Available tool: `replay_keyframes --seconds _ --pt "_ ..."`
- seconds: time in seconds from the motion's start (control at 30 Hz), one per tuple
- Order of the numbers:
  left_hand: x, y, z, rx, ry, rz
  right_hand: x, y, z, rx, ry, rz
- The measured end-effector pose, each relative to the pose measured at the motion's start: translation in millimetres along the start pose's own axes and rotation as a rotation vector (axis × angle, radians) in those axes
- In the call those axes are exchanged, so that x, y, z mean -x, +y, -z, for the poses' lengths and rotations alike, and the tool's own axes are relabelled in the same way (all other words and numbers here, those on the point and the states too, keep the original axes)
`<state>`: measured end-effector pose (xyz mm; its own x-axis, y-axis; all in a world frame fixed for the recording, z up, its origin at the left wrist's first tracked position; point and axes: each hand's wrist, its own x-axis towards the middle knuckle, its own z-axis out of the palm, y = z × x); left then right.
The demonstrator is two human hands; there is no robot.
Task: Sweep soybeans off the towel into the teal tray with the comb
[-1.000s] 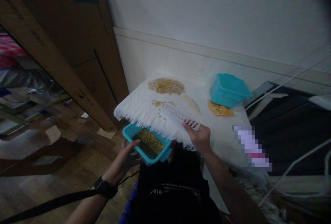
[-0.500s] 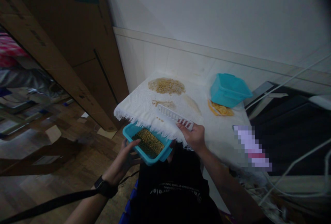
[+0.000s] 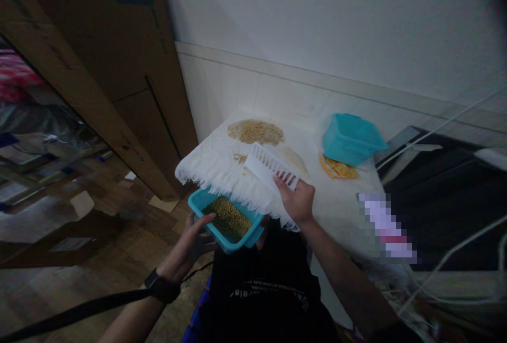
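My left hand (image 3: 194, 240) grips a teal tray (image 3: 198, 204) full of yellowish beans, held just under the near edge of a table covered by a white fringed cloth (image 3: 216, 158). My right hand (image 3: 298, 201) is closed on a white slotted plastic panel (image 3: 269, 166), which lies tilted over the cloth. A small scatter of beans (image 3: 240, 158) sits just left of the panel. Farther back on the cloth lies a larger bean pile (image 3: 256, 131).
A second teal tub (image 3: 350, 138) rests tipped on yellow chips (image 3: 336, 167) at the table's right. A big cardboard box (image 3: 99, 52) leans at the left. White cables (image 3: 447, 121) cross a dark surface at the right. Wooden floor lies below left.
My right hand first drew the white panel toward the table's near edge, then pushed it back up the cloth and tilted it. Fewer loose beans lie on the cloth. The left hand and tray stayed put.
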<state>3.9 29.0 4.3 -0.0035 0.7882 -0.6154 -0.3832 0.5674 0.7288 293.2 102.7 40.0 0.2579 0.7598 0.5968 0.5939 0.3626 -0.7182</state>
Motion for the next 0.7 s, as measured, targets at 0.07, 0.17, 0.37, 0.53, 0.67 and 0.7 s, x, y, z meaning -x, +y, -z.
replay_keyframes --seconds 0.07,0.17,0.37,0.53,0.67,0.7 --pt "1 0 -0.9 -0.007 0.008 0.002 -2 2 -4 0.016 -0.019 -0.003" --pt "1 1 -1.4 -0.009 0.020 -0.002 0 2 -10 0.015 -0.046 0.003" --pt "0 1 -0.5 -0.012 0.019 0.003 -2 1 -14 -0.002 -0.071 0.012" --pt "-1 0 1.1 0.005 0.015 0.003 -9 2 -15 0.008 -0.029 0.000" --pt "-2 -1 2.0 0.013 0.016 0.005 -6 0 -17 -0.004 -0.077 -0.010" --pt "-2 -1 2.0 0.013 0.021 0.003 -5 -1 -17 -0.005 -0.086 -0.014"
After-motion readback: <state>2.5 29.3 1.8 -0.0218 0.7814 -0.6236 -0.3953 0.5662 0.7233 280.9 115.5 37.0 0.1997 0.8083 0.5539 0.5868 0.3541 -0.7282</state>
